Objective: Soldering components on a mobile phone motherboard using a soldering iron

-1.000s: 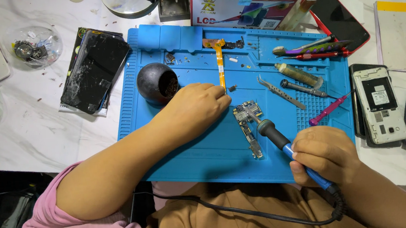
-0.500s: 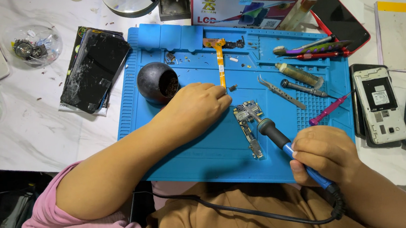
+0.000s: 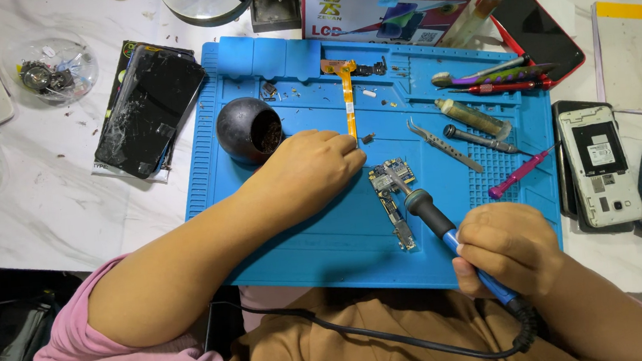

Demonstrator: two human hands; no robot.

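Right hand (image 3: 510,249) wrapped round blue soldering iron (image 3: 439,224), tip down on small circuit board (image 3: 391,189) at middle of blue mat (image 3: 326,235). Left hand (image 3: 312,169) curled, knuckles up, resting on mat just left of board; whether it pinches anything, cannot tell. Black round pot (image 3: 249,128) beside left hand. Tweezers (image 3: 443,145), pink screwdriver (image 3: 520,171) lie right of board.

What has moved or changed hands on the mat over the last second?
Nothing visibly changed. The right hand keeps its grip on the soldering iron, tip at the circuit board. The left hand still rests beside the board on the blue mat. The tweezers, screwdrivers and phones lie where they were.
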